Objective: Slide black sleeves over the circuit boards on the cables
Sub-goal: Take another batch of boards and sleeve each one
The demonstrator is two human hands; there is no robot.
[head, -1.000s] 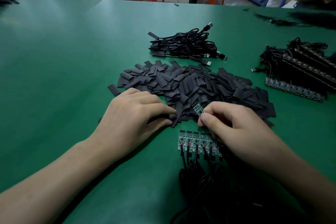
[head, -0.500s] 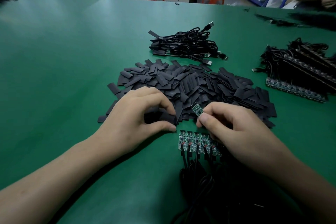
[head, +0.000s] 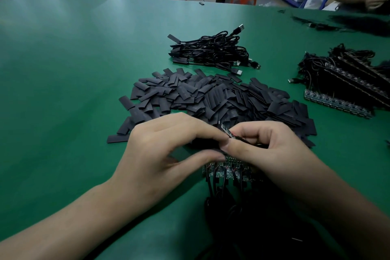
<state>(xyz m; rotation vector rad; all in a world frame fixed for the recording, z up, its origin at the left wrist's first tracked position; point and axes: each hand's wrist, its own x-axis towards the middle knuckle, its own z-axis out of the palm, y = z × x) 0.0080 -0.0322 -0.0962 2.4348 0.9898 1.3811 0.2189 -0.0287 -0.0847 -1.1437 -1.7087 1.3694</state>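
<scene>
Head view showed both of my hands meeting at the near edge of the pile of black sleeves [head: 221, 99]. I judged that no accident, since working right against the pile put the next sleeve within easy reach. My left hand [head: 160, 154] had its fingers [head: 198, 131] and thumb curled round one black sleeve [head: 203, 144], pinching it by its sides, I think so that its mouth would bow open and face right. My right hand [head: 272, 154] pinched a circuit board [head: 226, 130] at its cable end, thumb and forefinger clenched on it, so the free green end poked out toward the sleeve. Board tip and sleeve mouth were just beside each other at the pile's near edge. Whether the tip had entered I could not tell, because my fingers hid the mouth. Nearer me than the pile, partly under both hands, lay a row of bare boards [head: 223, 172] side by side, their cables [head: 242, 217] trailing back toward me, lined up, I suppose, to be taken one at a time. Beyond the pile sat a bundle of sleeved cables [head: 211, 50], set well apart, probably so finished ones would not mix with the rest. Right of the pile, more boards on cables [head: 348, 86] were stacked in rows on the green counter [head: 73, 69].
</scene>
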